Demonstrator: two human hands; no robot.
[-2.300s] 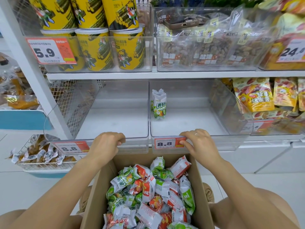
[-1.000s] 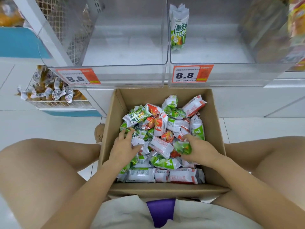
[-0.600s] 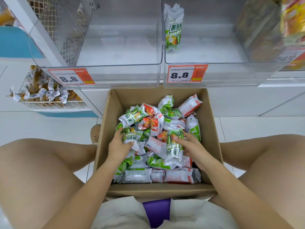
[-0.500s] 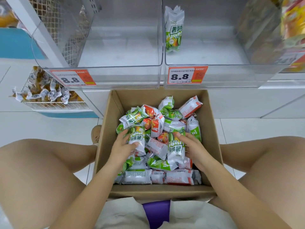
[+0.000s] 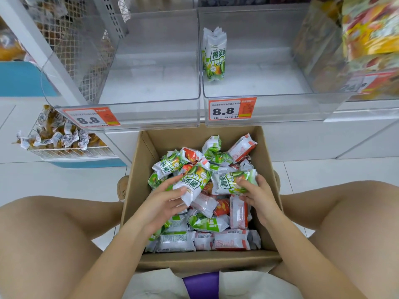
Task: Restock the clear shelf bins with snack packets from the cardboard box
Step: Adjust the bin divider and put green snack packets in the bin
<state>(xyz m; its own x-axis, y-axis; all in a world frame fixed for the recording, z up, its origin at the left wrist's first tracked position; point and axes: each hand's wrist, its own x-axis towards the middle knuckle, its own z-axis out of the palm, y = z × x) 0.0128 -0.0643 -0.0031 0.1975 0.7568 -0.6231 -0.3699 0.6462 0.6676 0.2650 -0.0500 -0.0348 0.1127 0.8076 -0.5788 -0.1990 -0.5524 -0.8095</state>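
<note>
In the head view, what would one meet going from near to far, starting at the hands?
Left hand and right hand holding green packets → cardboard box far wall → price tag → upright packet in right bin.

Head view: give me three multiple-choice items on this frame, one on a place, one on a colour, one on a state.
1. Where does the lone upright packet stand?
A. left bin
B. right bin
C. floor

2. What colour are the packets in both hands?
A. mainly green
B. blue
C. black

3. What is the left bin's state?
A. full
B. half full
C. empty

Key: 1 B, it stands behind the right 8.8 tag. 2 A, left hand and right hand each hold a green packet over the box. 3 C, only its bare floor shows.
</note>
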